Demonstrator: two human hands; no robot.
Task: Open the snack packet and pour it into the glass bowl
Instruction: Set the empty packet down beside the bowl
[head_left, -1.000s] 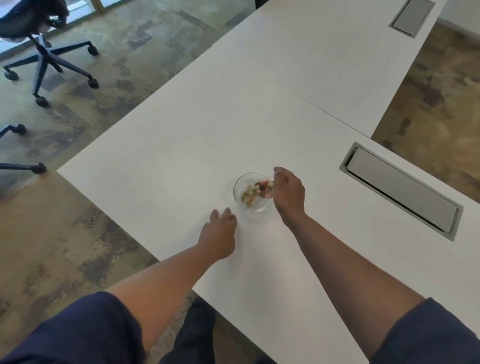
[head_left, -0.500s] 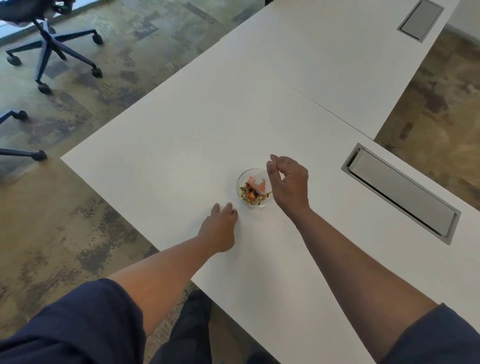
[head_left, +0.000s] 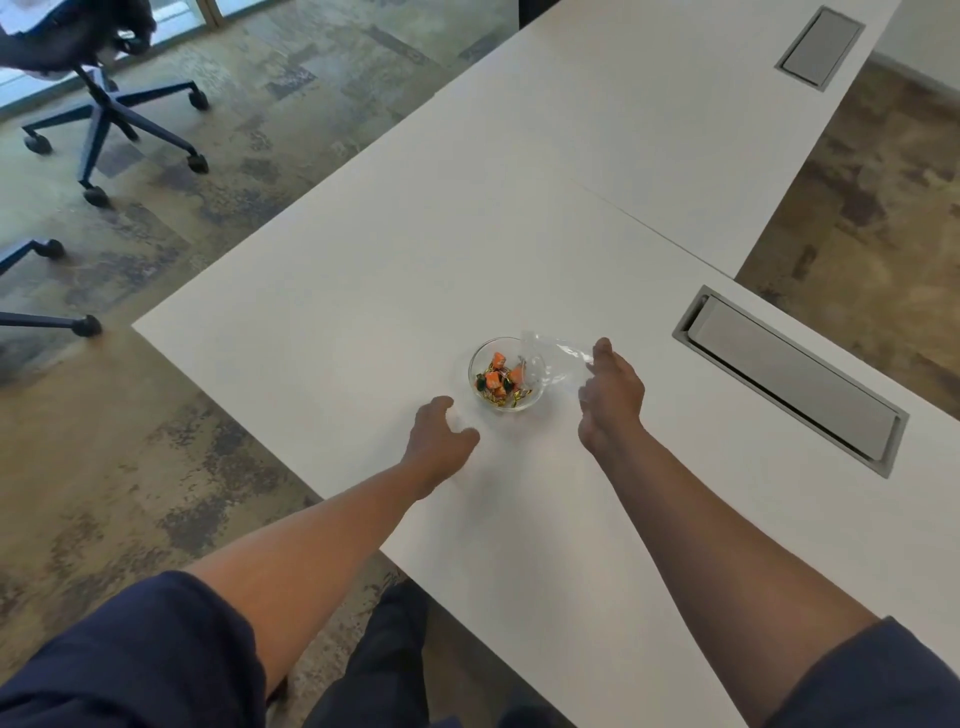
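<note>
A small glass bowl (head_left: 508, 374) stands on the white table (head_left: 322, 322) and holds orange, green and gold wrapped snacks. A clear plastic snack packet (head_left: 553, 358) leans over the bowl's right rim, its mouth toward the bowl. My right hand (head_left: 610, 397) is just right of the bowl and grips the packet's far end between thumb and fingers. My left hand (head_left: 439, 441) rests on the table just left of and below the bowl, fingers curled and apart, holding nothing.
A grey cable hatch (head_left: 789, 379) is set into the table right of my right hand; another hatch (head_left: 821, 47) lies far back. The table's left edge runs close to my left arm. Office chairs (head_left: 104, 114) stand on the carpet at the left.
My right hand moved from over the bowl to its right side, drawing the clear packet out and up. The snacks now lie uncovered in the bowl. My left hand curled slightly.
</note>
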